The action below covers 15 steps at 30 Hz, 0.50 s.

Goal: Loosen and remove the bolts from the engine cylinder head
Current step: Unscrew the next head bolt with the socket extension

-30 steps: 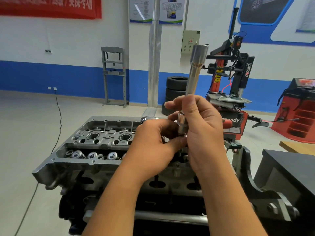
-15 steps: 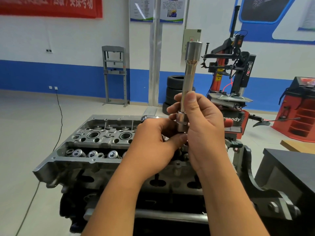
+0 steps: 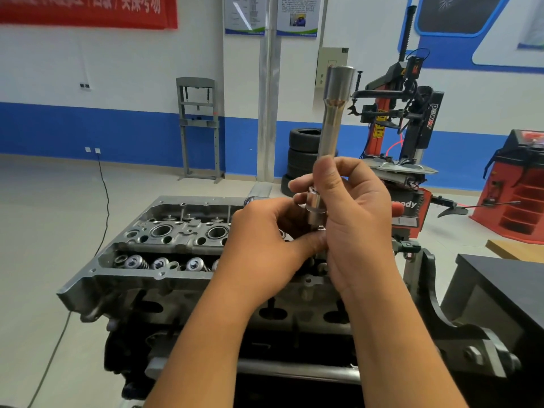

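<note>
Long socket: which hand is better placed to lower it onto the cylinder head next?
Right, probably. The right hand already grips the long socket upright along its shaft, above the cylinder head. The left hand only pinches at its lower end, better suited to guiding.

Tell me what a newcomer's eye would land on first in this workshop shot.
First, the long steel socket extension standing upright at centre, gripped by the right hand while the left hand pinches its lower end. Beneath lies the bare cylinder head, valve springs exposed; a red tyre changer stands behind.
</note>
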Each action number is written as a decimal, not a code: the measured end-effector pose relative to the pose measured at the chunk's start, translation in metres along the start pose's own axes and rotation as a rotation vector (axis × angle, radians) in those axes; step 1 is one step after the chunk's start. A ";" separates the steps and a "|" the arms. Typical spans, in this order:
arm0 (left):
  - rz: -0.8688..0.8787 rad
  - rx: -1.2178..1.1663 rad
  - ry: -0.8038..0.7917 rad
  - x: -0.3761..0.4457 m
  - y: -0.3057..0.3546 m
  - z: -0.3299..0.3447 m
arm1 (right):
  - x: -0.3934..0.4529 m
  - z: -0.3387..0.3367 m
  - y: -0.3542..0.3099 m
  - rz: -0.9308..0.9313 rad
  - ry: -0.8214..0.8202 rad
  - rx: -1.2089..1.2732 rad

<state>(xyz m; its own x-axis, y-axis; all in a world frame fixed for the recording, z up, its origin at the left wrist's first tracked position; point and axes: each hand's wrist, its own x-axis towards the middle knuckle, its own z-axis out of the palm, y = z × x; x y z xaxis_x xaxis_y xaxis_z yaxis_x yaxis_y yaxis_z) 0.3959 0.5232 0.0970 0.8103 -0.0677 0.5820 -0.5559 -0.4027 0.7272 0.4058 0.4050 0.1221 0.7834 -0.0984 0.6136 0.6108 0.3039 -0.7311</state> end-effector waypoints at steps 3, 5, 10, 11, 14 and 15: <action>-0.015 -0.058 -0.124 0.000 0.000 -0.004 | -0.001 0.001 0.000 -0.009 -0.018 -0.014; -0.015 -0.086 -0.130 0.000 0.000 -0.005 | 0.000 0.000 0.001 0.001 -0.016 -0.016; -0.032 -0.002 0.009 0.000 0.000 0.001 | -0.001 0.000 0.002 0.009 -0.025 -0.011; -0.031 0.017 0.020 0.000 -0.001 0.001 | -0.001 0.001 0.001 -0.002 -0.021 -0.014; 0.002 -0.033 -0.094 0.000 0.000 -0.001 | -0.002 0.000 0.001 -0.018 -0.007 -0.022; 0.006 -0.062 -0.133 0.000 0.000 -0.002 | -0.002 0.000 0.001 -0.014 -0.005 -0.025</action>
<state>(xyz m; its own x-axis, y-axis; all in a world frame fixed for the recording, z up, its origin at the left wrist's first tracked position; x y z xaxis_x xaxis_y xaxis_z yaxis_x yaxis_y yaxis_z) 0.3956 0.5253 0.0978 0.8223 -0.1919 0.5357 -0.5676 -0.3455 0.7473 0.4052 0.4053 0.1204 0.7744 -0.0979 0.6251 0.6243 0.2787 -0.7298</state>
